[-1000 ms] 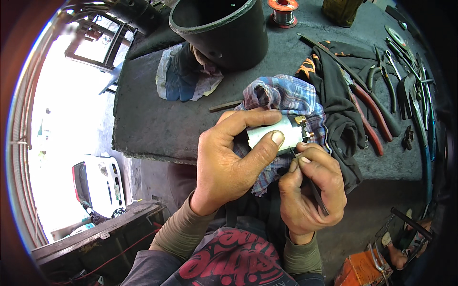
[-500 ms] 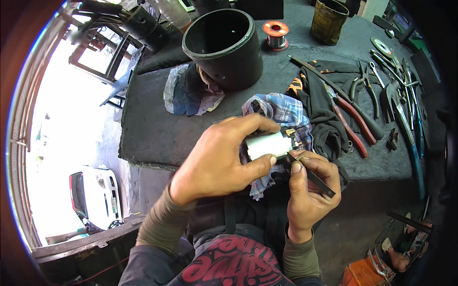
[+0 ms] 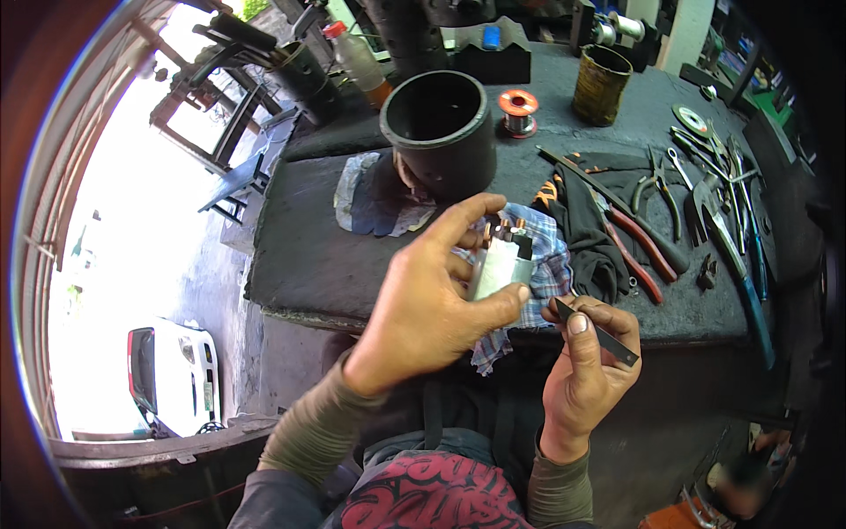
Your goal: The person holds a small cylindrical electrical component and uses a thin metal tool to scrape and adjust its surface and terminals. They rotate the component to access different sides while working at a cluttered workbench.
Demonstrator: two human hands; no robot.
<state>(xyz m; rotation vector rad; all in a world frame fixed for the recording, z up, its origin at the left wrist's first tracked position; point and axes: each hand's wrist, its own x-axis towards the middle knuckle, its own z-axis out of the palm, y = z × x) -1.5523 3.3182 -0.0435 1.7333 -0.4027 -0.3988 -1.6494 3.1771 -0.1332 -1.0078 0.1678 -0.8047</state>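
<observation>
My left hand [image 3: 425, 295] is closed around a silver starter solenoid [image 3: 496, 271], thumb on the near side. Its black cap with copper terminals [image 3: 509, 231] points up and away from me. Between the thumb and fingers of my right hand [image 3: 589, 370] is a short, dark flat blade [image 3: 606, 339], its pointed tip toward the solenoid but apart from it. Beneath and behind the solenoid, a blue plaid cloth [image 3: 548, 251] lies over the bench edge.
A wide black metal cylinder [image 3: 467, 163] stands behind my left hand, with a solder spool [image 3: 518, 113] beside it. To the right lie red-handled cutters [image 3: 641, 242], pliers [image 3: 661, 189] and several other tools on dark cloth [image 3: 586, 234]. A rusty can [image 3: 602, 86] stands farther back.
My left hand has tilted the solenoid so its terminals now face upward and away instead of right. The blade in my right hand has drawn away from it. The head view has shifted.
</observation>
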